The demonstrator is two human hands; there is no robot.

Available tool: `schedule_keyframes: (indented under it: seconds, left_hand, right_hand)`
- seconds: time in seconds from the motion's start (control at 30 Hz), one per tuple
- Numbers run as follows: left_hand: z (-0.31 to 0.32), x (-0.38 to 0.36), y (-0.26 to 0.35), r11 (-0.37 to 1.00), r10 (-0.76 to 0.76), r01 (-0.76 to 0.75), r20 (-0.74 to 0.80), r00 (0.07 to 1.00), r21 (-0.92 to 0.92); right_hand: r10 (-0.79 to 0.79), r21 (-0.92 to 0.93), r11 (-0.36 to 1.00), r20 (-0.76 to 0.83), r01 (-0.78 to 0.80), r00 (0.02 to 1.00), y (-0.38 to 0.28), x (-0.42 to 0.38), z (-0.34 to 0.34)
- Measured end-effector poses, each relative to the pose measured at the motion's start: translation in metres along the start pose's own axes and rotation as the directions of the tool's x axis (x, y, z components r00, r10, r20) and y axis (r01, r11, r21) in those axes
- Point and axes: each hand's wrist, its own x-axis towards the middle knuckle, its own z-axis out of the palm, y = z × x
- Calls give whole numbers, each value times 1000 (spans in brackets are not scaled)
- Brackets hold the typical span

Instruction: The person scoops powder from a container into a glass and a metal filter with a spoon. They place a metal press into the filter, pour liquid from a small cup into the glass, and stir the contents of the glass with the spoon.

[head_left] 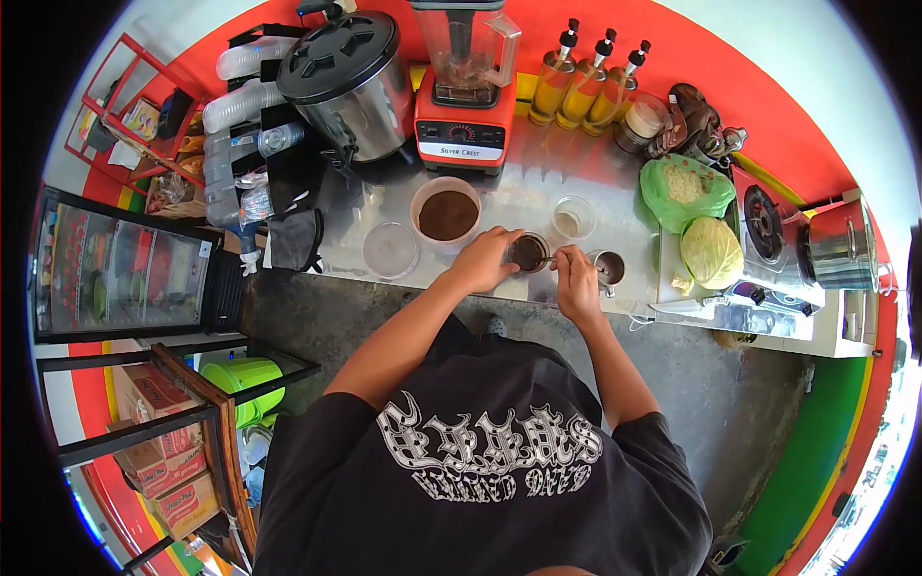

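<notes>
My left hand (483,259) wraps around a small clear cup (527,252) with dark brown contents on the steel counter (538,187). My right hand (575,276) holds a spoon (549,258) whose tip reaches into that cup. Just right of my right hand stands a metal cup (610,268) with dark liquid. Behind the cup sits a tub of brown powder (448,214) and an empty-looking clear cup (574,218).
A lid (391,251) lies left of the tub. At the back stand a steel urn (350,82), an orange blender (465,86) and three oil bottles (586,84). Cabbage (712,251), a green bag (685,188) and a gas stove (768,226) with pot (841,247) fill the right.
</notes>
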Motion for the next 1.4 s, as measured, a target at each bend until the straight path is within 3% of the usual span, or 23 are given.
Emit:
schedule_keyframes:
  seconds: [0.13,0.23,0.3,0.43,0.53,0.6,0.73,0.83,0.87,0.93,1.07,1.17,1.27,1.4]
  left_hand:
    - [-1,-1,1,1000,-19,19,9,1000,-10]
    - [1,0,0,1000,-15,15,3,1000,-17]
    - [0,0,-1,1000,-13,13,11,1000,-12]
    - [1,0,-4,999,5,-4,9,1000,-39]
    - [2,-1,-6,999,-4,4,10,1000,-46]
    - [2,1,-7,999,10,-9,5,1000,-44]
    - [7,5,-16,992,59,-60,-10,998,-110]
    - [8,9,-22,984,111,-112,-15,994,-136]
    - [9,9,-23,984,113,-113,-12,994,-137]
    - [9,10,-25,979,121,-121,-10,993,-163]
    - [10,7,-23,985,68,-70,-17,998,-159]
    - [9,6,-14,991,65,-67,-20,998,-120]
    - [10,10,-15,996,50,-52,-36,998,-69]
    - [9,12,-18,992,116,-118,-35,993,-38]
  right_hand:
    - [60,67,996,-76,-55,995,-6,-1,-1]
    - [-16,-19,1000,-88,14,996,-8,-2,-4]
    - [-42,-56,997,19,43,999,-7,-3,-5]
    - [-56,28,998,-4,56,998,-18,-1,-10]
    - [-62,-55,997,-35,60,997,-32,7,-18]
    - [-172,-193,968,-61,157,983,-41,15,-23]
    - [-291,-249,930,-57,269,955,-44,25,-21]
    - [-393,-165,899,100,405,914,-52,25,-21]
    - [-391,-167,900,99,403,915,-53,23,-22]
    - [-373,-143,899,240,413,896,-52,21,-25]
    - [-405,-192,879,186,437,895,-53,26,-30]
    - [-353,-278,886,116,372,928,-55,29,-26]
    - [-380,-229,886,138,403,915,-56,30,-23]
    - [-425,-178,856,290,485,858,-61,25,-31]
